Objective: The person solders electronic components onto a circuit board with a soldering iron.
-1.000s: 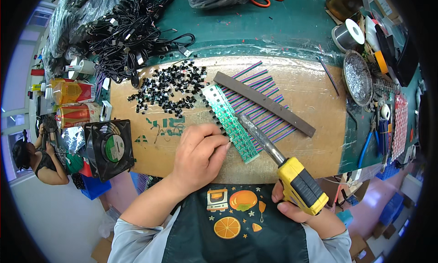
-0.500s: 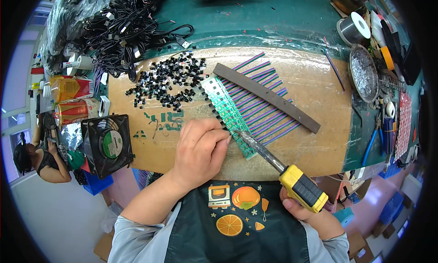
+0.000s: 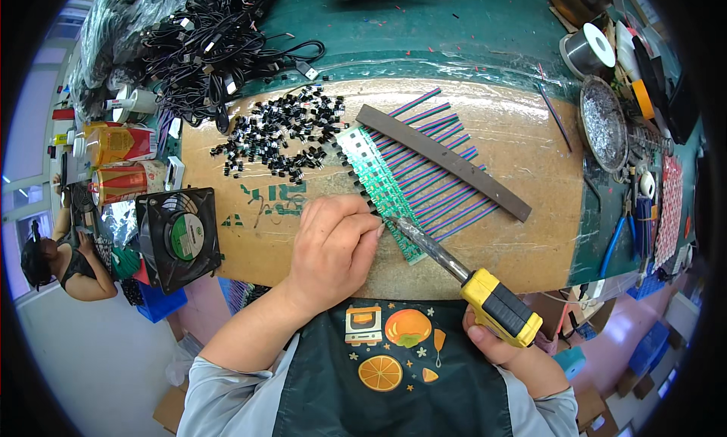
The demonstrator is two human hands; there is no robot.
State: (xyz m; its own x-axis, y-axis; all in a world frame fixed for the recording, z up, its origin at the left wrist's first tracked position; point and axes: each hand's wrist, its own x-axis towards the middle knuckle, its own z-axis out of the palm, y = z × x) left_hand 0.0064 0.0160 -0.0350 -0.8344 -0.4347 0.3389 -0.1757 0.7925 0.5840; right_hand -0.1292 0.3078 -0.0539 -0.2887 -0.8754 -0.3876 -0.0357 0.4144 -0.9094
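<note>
My left hand (image 3: 333, 251) is closed in a pinch at the left edge of a green circuit board panel (image 3: 376, 181); whatever is between its fingertips is hidden. My right hand (image 3: 491, 344) grips a soldering iron (image 3: 500, 308) with a yellow and black handle. Its metal tip meets the panel's lower part, close to my left fingertips. Small black parts line the panel's left edge. From its right side fan out several short multicoloured ribbon wires (image 3: 471, 222), and a dark flat bar (image 3: 447, 164) lies across them.
Left of the panel are a heap of small black connectors (image 3: 280, 130), bundled black cables (image 3: 204, 51) and a fan (image 3: 182, 240). At right stand a solder spool (image 3: 589, 51), a metal dish (image 3: 604, 123) and blue-handled pliers (image 3: 617, 244). Another person (image 3: 76, 263) sits far left.
The soldering iron's handle has shifted very slightly left and up with my right hand. My left hand stays at the same place on the panel.
</note>
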